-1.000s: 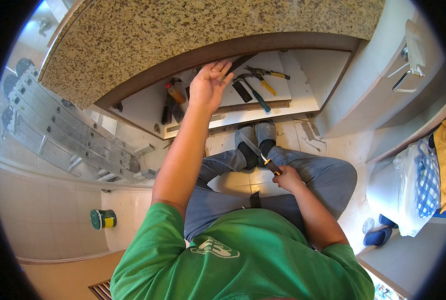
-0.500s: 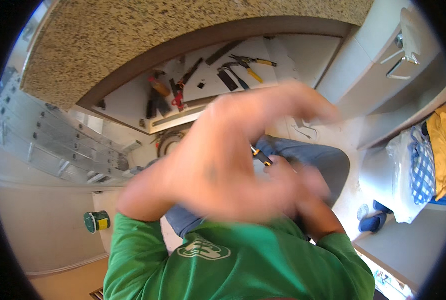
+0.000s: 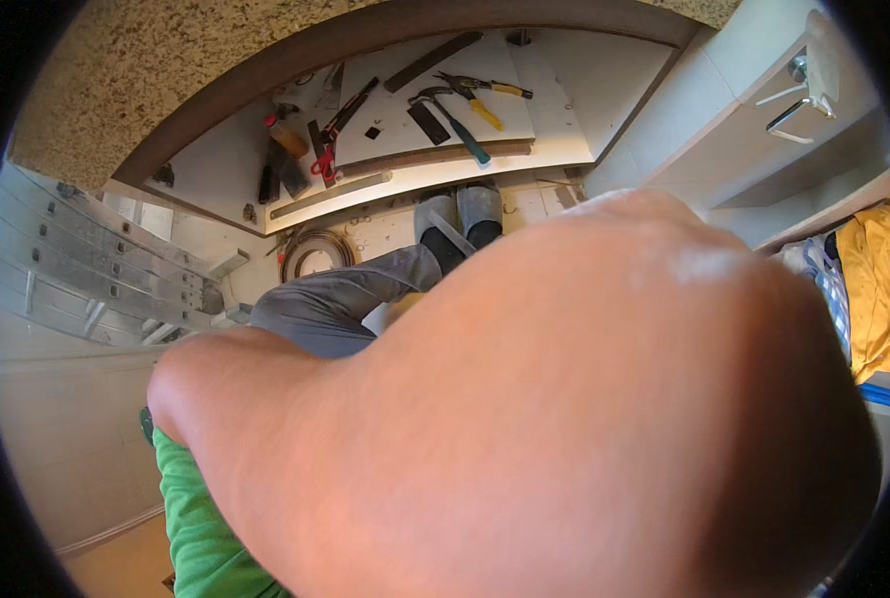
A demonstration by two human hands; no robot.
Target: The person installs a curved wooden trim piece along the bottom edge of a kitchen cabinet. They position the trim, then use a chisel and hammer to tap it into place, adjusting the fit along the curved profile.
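Note:
My left arm (image 3: 365, 448) is raised very close to the camera and covers the lower middle and right. The left hand (image 3: 664, 299) is bent at the end of it, large and partly in shadow, its fingers hidden. My right hand is out of sight behind this arm. Beyond, in the low cabinet (image 3: 534, 130), lie yellow-handled pliers (image 3: 487, 115), a hammer with a teal handle (image 3: 465, 140), a dark flat block (image 3: 428, 125) and red-handled scissors (image 3: 324, 163). Neither hand visibly touches them.
A speckled stone countertop (image 3: 116, 90) overhangs the cabinet. Left stands a metal ladder (image 3: 96, 259), with a coiled cable (image 3: 315, 254) on the floor near it. My slippered feet (image 3: 480, 204) are by the cabinet edge. Yellow cloth (image 3: 872, 289) hangs on the right.
My left arm has come up much nearer the camera. It hides the right hand, which held a black and orange tool before. The view has shifted, and my feet now show.

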